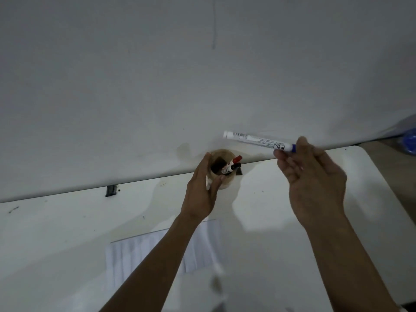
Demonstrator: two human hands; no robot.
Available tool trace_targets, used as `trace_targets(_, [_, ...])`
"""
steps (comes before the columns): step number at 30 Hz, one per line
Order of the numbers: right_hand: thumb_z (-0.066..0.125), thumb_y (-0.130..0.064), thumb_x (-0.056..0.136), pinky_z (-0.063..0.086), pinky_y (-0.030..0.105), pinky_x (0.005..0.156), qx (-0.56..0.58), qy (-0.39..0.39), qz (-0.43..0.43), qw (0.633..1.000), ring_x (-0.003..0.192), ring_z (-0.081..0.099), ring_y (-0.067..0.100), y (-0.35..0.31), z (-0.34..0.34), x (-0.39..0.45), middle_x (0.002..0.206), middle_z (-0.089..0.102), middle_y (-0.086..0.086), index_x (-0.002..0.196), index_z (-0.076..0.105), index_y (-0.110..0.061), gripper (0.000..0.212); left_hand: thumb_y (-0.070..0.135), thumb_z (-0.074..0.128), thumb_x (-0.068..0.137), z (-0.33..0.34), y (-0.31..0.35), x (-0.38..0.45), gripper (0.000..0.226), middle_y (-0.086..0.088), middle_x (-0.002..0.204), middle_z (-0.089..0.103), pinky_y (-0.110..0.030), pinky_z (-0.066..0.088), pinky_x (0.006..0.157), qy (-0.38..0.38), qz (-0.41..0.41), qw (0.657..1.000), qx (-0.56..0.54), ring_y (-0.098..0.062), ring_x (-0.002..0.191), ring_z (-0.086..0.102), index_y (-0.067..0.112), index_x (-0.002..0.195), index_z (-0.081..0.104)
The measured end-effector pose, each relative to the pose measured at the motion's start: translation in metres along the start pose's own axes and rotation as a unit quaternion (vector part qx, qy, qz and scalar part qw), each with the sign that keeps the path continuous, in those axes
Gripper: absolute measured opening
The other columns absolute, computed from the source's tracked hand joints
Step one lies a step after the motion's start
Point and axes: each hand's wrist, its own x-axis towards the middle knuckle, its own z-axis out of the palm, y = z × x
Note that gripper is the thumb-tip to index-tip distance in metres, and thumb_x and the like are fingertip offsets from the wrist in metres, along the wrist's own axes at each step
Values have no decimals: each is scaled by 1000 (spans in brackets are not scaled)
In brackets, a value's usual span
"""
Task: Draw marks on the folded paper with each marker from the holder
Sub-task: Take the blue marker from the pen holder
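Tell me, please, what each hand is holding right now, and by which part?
Right hand pinches the blue marker at its blue cap end; left hand grips the holder around its side.

Left hand (200, 190) cupped around tan holder (221, 170) on white table (281, 199); red marker (236, 159) and black marker (235, 166) beyond its fingers (219, 180). Right hand (315, 183) pinching blue-capped white marker (254, 140). Folded paper (139, 251) beneath left forearm.
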Motion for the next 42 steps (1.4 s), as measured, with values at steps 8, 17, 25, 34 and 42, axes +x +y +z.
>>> trace_targets(8, [65,3,76,62,23,69,66,-128,221,965,75,77,18,52,-31,-48,85,77,12,103,71,2,28,51,47,97,-35,2,-20,65,-1,158,39,-50,46,108,15,-33,998,48,-19,141,43,24,153,27])
trace_targets(17, [72,-8,90,58,40,90,-189,-172,160,953,97,72,29,126,2,-105,93,76,5,98,73,-13,9,21,57,98,-116,4,-127,32,7,125,68,-5,49,79,42,-52,998,-11,8,110,61,21,129,62])
trace_targets(25, [72,-17,93,57,32,81,-309,-213,106,921,89,76,17,182,29,-173,93,80,5,98,71,-11,8,26,71,89,-165,-36,-188,23,7,97,75,-28,55,75,45,46,994,92,-6,83,66,21,111,72])
trace_targets(34, [68,-16,95,58,27,72,-329,-227,96,911,73,71,16,212,40,-205,73,77,2,89,76,-8,13,25,62,93,-203,-81,-225,15,4,75,68,-17,44,62,14,28,995,100,-3,65,53,18,87,72])
trace_targets(42, [69,-19,95,58,32,76,-327,-199,67,921,72,71,13,214,41,-173,75,76,3,94,74,-2,18,13,61,96,-240,-130,-205,9,-7,87,70,-34,51,72,99,-84,977,169,-22,76,63,8,99,68])
